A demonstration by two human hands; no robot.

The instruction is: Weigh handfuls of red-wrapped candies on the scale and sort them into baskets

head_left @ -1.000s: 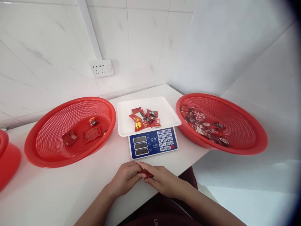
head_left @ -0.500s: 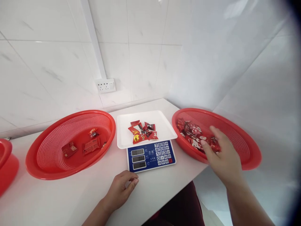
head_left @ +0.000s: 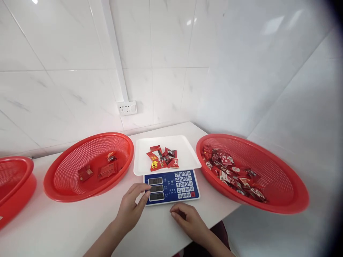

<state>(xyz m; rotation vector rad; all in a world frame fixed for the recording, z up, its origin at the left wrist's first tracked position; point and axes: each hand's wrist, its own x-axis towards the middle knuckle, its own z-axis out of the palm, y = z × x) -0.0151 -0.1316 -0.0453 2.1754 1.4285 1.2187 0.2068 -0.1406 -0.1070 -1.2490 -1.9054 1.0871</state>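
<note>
My left hand (head_left: 133,204) is at the left edge of the blue scale (head_left: 171,187), its fingertips over the side of the display. Its thumb and forefinger are slightly apart, with nothing between them. On the table just in front of the scale rests my right hand (head_left: 190,220), its fingers loosely curled in and nothing seen in them. Several red wrapped candies (head_left: 156,160) lie in a loose pile on the scale's white tray (head_left: 142,151). The digits on the scale's display are too faint to read surely.
To the right, a red basket (head_left: 289,171) holds many wrapped candies (head_left: 225,160) and reaches past the table edge. Another red basket (head_left: 69,153) at the left has several red packets (head_left: 107,170). Part of a further red basket (head_left: 16,185) shows at the far left. A socket (head_left: 128,108) is on the wall.
My right hand has left the right basket and come down in front of the scale. My left hand has risen to the display's edge. The candies on the tray look unchanged.
</note>
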